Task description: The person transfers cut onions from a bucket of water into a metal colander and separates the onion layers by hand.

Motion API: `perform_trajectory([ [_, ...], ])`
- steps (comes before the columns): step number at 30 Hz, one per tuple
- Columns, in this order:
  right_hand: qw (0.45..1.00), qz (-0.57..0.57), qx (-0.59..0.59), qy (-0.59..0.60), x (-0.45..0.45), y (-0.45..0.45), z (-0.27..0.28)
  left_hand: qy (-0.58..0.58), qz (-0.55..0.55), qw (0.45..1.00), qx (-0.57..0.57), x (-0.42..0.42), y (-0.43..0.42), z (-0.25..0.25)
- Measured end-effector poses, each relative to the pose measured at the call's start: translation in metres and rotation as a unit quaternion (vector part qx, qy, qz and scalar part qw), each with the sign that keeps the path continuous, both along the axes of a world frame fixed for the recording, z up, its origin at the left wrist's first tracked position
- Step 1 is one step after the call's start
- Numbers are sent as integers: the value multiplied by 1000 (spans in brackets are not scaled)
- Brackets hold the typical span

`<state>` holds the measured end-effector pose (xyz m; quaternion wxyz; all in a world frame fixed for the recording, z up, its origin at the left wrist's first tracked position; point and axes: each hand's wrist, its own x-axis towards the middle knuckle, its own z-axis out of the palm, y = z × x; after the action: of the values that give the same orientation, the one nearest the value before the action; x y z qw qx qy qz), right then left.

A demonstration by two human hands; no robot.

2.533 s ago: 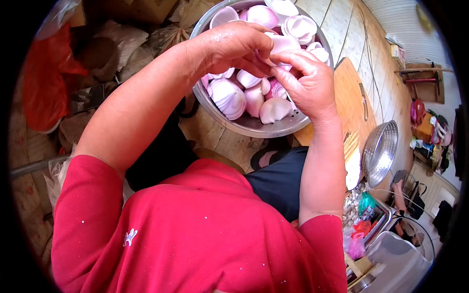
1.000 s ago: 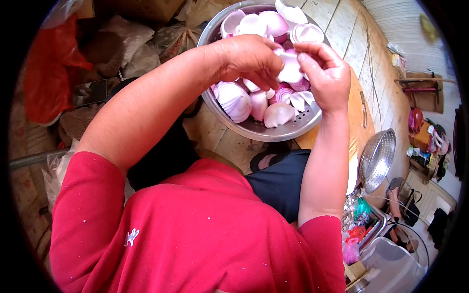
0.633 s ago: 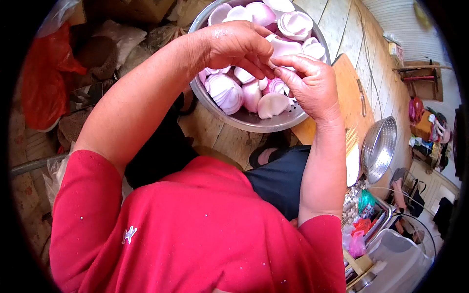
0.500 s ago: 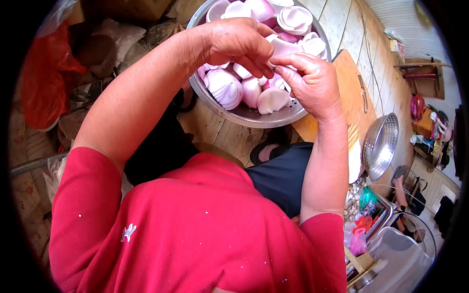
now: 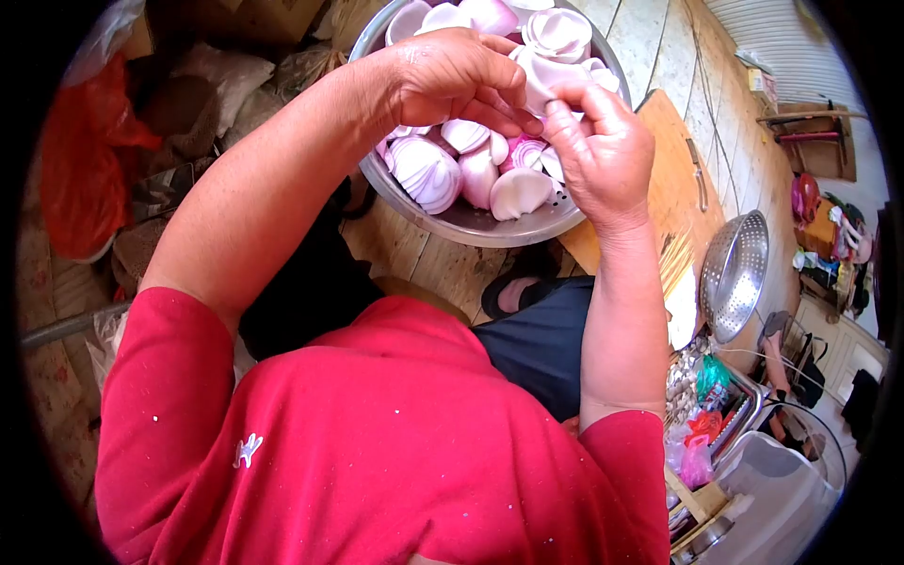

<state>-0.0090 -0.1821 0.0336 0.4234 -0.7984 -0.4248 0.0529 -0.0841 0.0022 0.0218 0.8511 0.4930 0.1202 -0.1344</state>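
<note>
Above a large metal bowl (image 5: pixel 508 235) of cut red onions, my two hands meet at the fingertips. Between them is a pale curved onion layer (image 5: pixel 543 77). My right hand (image 5: pixel 607 155) pinches its edge with thumb and forefinger. My left hand (image 5: pixel 457 80) is closed with curled fingers against the layer's other side; its fingertips are partly hidden. Beneath them lie onion pieces: a striped, sliced half (image 5: pixel 426 174), a cupped layer (image 5: pixel 521 193) and several others. Nested layers (image 5: pixel 557 36) sit at the bowl's far side.
Right of the bowl lies a wooden board (image 5: pixel 673 169) with a knife (image 5: pixel 698 174) on it. A perforated metal colander (image 5: pixel 734 276) stands farther right, near thin wooden sticks (image 5: pixel 675 264). On the left hangs a red plastic bag (image 5: pixel 85 169). A clear plastic bin (image 5: pixel 777 499) is at lower right.
My right thumb and forefinger have shifted slightly, and more of the onion layer shows between my hands. The bowl appears a little farther left in view.
</note>
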Motion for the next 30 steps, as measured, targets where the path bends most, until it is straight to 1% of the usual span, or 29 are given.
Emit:
perform_trajectory([
  [1, 999, -8, 48, 24, 1, 1, -2, 8, 11, 1000, -16, 0, 0, -2],
  [2, 999, -7, 48, 23, 3, 0, -1, 16, 23, 999, -33, -1, 1, -4],
  [3, 982, -16, 103, 155, 5, 0, 2, 22, 30, 999, -34, 0, 0, -5],
  [4, 946, -25, 156, 284, 6, 0, 5, 21, 31, 999, -34, -1, 0, -4],
  [6, 941, -25, 176, 289, 8, 1, 7, 7, 53, 998, -12, -2, 0, -3],
  [7, 918, -31, 224, 327, 10, 1, 7, 7, 54, 998, -11, -2, 0, -2],
  [8, 891, -36, 271, 363, 12, 1, 7, 13, 81, 996, 20, -2, 0, 0],
  [9, 888, -37, 283, 360, 18, -1, 3, 18, 109, 993, 51, -2, 1, 2],
  [10, 888, -35, 283, 360, 22, -1, 2, 18, 110, 992, 51, -2, 4, 1],
  [12, 889, -67, 267, 366, 27, 1, -1, -4, 142, 981, 133, -3, 11, 0],
  [13, 898, -83, 240, 360, 28, 5, -4, 6, 164, 979, 125, -4, 13, 3],
  [14, 898, -82, 240, 360, 28, 10, -7, 6, 165, 978, 126, -5, 16, 7],
  [16, 928, -67, 171, 323, 26, 24, -13, 21, 199, 963, 182, -8, 25, 11],
  [17, 927, -53, 173, 328, 25, 30, -18, 34, 210, 952, 218, -9, 31, 12],
  [18, 928, -40, 169, 329, 24, 38, -23, 30, 214, 934, 285, -12, 33, 13],
  [20, 941, 0, 143, 306, 19, 53, -27, 50, 210, 904, 370, -16, 44, 13],
  [21, 960, 15, 72, 269, 17, 56, -25, 51, 210, 903, 371, -17, 49, 11],
  [22, 939, 46, 71, 332, 17, 61, -29, 64, 181, 896, 400, -19, 54, 8],
  [23, 954, 68, 69, 284, 19, 65, -41, 77, 152, 888, 428, -20, 57, 7],
  [24, 966, 89, 66, 235, 22, 68, -52, 77, 152, 887, 428, -20, 59, 6],
  [26, 970, 91, 60, 215, 19, 66, -48, 72, 121, 837, 528, -21, 60, 5],
  [27, 975, 92, 52, 195, 18, 63, -45, 50, 143, 825, 545, -21, 58, 4],
  [28, 960, 69, 32, 268, 14, 59, -29, 52, 142, 826, 543, -20, 60, 2],
  [30, 980, 69, 40, 184, 21, 50, -26, 1, 164, 801, 576, -16, 65, -5],
])
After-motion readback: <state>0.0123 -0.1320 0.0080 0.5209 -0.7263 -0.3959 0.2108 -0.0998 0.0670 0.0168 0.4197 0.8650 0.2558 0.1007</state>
